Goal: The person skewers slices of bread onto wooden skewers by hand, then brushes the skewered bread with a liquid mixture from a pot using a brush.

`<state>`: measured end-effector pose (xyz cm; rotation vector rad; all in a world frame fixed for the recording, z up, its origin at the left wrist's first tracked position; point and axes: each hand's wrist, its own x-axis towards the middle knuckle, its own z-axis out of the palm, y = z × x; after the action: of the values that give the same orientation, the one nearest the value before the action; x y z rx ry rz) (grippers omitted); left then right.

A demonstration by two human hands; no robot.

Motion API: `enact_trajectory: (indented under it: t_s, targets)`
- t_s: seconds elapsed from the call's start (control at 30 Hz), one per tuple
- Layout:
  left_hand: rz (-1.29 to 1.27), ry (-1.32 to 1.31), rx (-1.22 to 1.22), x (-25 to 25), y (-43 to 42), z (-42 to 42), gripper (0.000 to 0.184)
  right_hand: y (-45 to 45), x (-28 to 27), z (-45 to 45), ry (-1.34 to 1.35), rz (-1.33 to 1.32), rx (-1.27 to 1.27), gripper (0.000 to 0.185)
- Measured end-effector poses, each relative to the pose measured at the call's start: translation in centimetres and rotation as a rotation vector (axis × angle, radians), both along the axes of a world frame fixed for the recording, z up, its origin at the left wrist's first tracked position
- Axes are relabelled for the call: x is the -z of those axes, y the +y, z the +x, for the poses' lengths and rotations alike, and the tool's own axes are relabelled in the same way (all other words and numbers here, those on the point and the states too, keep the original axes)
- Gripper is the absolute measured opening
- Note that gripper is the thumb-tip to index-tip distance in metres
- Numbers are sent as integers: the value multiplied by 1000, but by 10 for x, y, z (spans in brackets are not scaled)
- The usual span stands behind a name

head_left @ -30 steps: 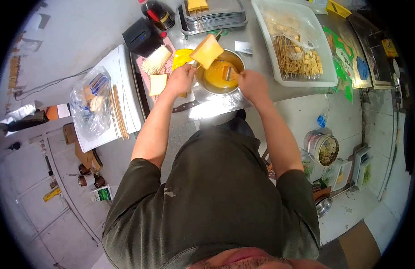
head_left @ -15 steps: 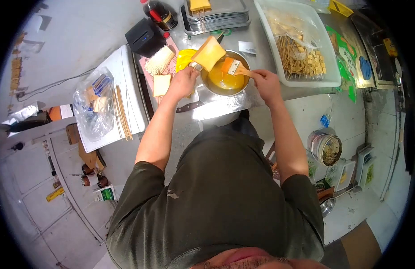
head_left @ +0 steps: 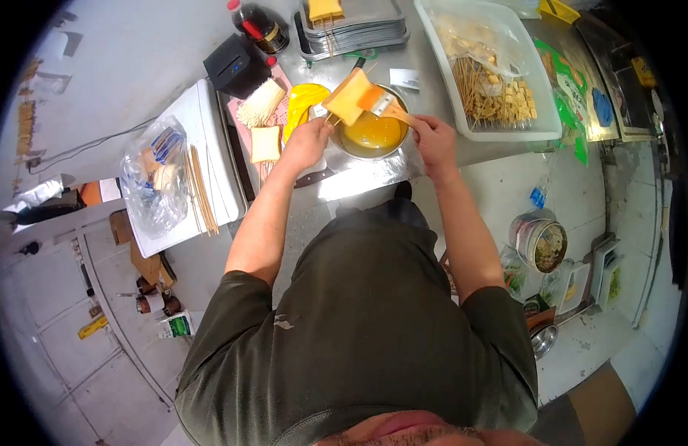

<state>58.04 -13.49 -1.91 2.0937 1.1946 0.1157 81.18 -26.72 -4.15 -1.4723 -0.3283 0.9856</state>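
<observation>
From where I stand, the person's left hand is curled shut, its fingers pinching the thin sticks that run into a thick bread slice. The bread is tilted just beyond those fingertips, over the far left edge of a metal pot. Across the pot, the right hand pinches the end of a wooden brush between thumb and fingers. The handle points from those fingertips toward the left hand, and the orange bristles lie against the right part of the bread's face. Yellow liquid sits in the pot, between the two sets of fingers.

Just beyond the left fingers is a yellow bag. To their left lies a second piece of bread, with a pale stringy bundle farther out. A knife lies nearer the body than the left fingers. Beyond the right fingers and off to their right, a white tub holds many skewers of cubed food.
</observation>
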Motion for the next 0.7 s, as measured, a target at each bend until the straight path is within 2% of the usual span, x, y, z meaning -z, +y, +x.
enact_trajectory:
  t_s: [0.2, 0.3, 0.43, 0.6, 0.7]
  targets:
    - [-70, -17, -17, 0, -1, 2, 31, 4, -28, -3, 142, 129, 76, 18]
    - [-27, -1, 21, 1, -4, 4, 31, 16, -8, -6, 92, 117, 43, 21]
    - [-1, -4, -7, -1, -1, -1, 32, 0, -1, -1, 82, -38, 41, 19]
    - [-13, -14, -7, -8, -2, 2, 32, 5, -28, -5, 225, 100, 100, 16]
    - [-11, -11, 32, -11, -5, 5, 32, 20, -24, -13, 244, 128, 82, 16]
